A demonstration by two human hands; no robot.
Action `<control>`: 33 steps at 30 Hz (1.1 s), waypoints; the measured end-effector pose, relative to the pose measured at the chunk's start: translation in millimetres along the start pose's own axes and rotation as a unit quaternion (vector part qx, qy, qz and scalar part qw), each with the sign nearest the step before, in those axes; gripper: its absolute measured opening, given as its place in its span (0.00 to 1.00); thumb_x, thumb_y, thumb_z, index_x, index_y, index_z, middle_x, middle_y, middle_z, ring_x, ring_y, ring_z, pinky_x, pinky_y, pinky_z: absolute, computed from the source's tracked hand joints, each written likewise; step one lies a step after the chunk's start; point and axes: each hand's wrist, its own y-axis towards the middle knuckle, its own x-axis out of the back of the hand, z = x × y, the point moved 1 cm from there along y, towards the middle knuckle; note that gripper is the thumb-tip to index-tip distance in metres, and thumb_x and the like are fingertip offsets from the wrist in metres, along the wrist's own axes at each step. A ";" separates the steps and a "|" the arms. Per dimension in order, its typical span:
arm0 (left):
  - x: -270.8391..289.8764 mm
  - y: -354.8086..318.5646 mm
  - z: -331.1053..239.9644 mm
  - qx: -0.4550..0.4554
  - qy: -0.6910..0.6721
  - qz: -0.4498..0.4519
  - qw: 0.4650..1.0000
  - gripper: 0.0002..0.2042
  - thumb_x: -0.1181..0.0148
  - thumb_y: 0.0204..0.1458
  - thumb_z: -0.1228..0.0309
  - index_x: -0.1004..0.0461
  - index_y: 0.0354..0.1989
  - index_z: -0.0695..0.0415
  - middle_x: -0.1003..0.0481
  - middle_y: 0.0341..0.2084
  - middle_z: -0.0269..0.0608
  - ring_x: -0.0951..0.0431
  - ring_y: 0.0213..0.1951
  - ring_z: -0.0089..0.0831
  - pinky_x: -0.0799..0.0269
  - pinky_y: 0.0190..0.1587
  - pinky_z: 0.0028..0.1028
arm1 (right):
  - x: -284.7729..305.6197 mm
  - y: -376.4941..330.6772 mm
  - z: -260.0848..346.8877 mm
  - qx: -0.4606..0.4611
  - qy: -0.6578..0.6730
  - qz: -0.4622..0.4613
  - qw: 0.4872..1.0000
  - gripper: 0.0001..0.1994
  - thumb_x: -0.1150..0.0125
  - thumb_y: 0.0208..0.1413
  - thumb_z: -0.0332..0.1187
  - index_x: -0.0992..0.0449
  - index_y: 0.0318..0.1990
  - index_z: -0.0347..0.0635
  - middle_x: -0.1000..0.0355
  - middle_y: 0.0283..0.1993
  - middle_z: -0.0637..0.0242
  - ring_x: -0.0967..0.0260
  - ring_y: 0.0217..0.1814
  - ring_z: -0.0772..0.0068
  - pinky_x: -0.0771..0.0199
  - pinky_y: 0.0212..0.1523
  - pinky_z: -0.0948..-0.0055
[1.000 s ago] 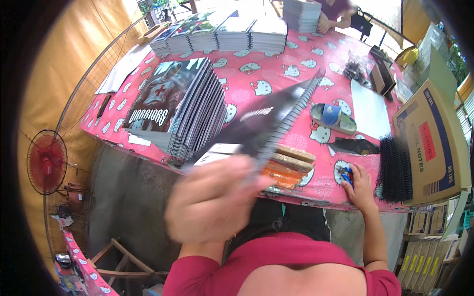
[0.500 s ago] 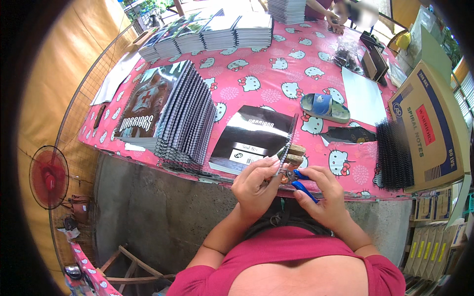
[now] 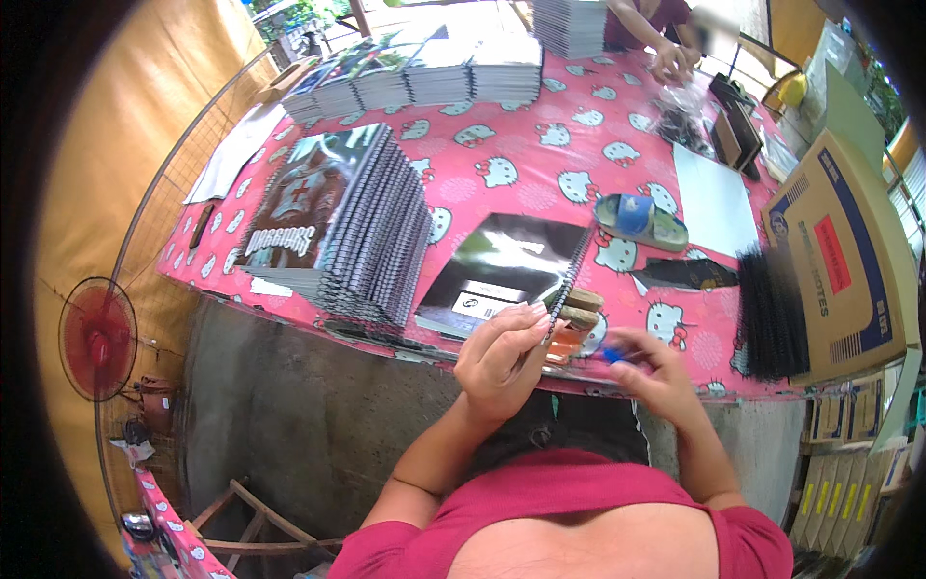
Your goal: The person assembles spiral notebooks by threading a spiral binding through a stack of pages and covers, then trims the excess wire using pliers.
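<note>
Left hand [image 3: 502, 357] at near edge of the surface [image 3: 540, 164], fingers [image 3: 529, 320] pressed together, pinching the lower end of the black spiral binding [image 3: 571, 275] on a dark glossy notebook [image 3: 502, 270]. Notebook lies flat on the pink cartoon-cat cloth, just in front of the person, spiral running up its right side. Right hand [image 3: 656, 372] just beside it to the right, fingers curled round a small blue tool [image 3: 612, 355]; most of the tool hidden. Small wooden block [image 3: 577, 311] w/ orange bit sits btwn the 2 hands. Tall leaning stack of spiral notebooks [image 3: 357, 227] to the left. Blue sandal [image 3: 639, 220], bundle of black coils [image 3: 769, 311] and cardboard box [image 3: 839, 261] to the right. Another person's hands [image 3: 675, 60] at far side.
</note>
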 end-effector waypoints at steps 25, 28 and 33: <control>213.4 96.7 136.4 0.232 -0.063 -0.394 0.887 0.38 0.68 0.58 0.37 0.38 0.57 0.63 0.36 0.57 0.47 0.32 0.51 0.34 0.45 0.58 0.38 | -115.0 308.9 158.5 0.349 -0.130 -0.130 0.919 0.26 0.34 0.49 0.46 0.28 0.51 0.40 0.25 0.40 0.59 0.29 0.41 0.69 0.30 0.44 0.71; 208.6 93.6 137.6 0.254 -0.081 -0.354 0.896 0.36 0.67 0.59 0.40 0.32 0.47 0.67 0.29 0.47 0.55 0.29 0.48 0.36 0.41 0.56 0.35 | -155.6 325.3 113.5 0.394 -0.093 -0.053 0.913 0.21 0.38 0.49 0.44 0.25 0.44 0.35 0.28 0.43 0.51 0.32 0.49 0.57 0.34 0.51 0.63; 189.5 104.8 123.6 0.240 0.056 -0.394 0.885 0.25 0.57 0.61 0.49 0.34 0.34 0.65 0.26 0.37 0.48 0.30 0.39 0.30 0.38 0.49 0.30 | -163.0 326.6 112.5 0.391 -0.036 -0.066 0.917 0.26 0.46 0.55 0.46 0.35 0.54 0.34 0.35 0.50 0.49 0.38 0.54 0.52 0.39 0.55 0.58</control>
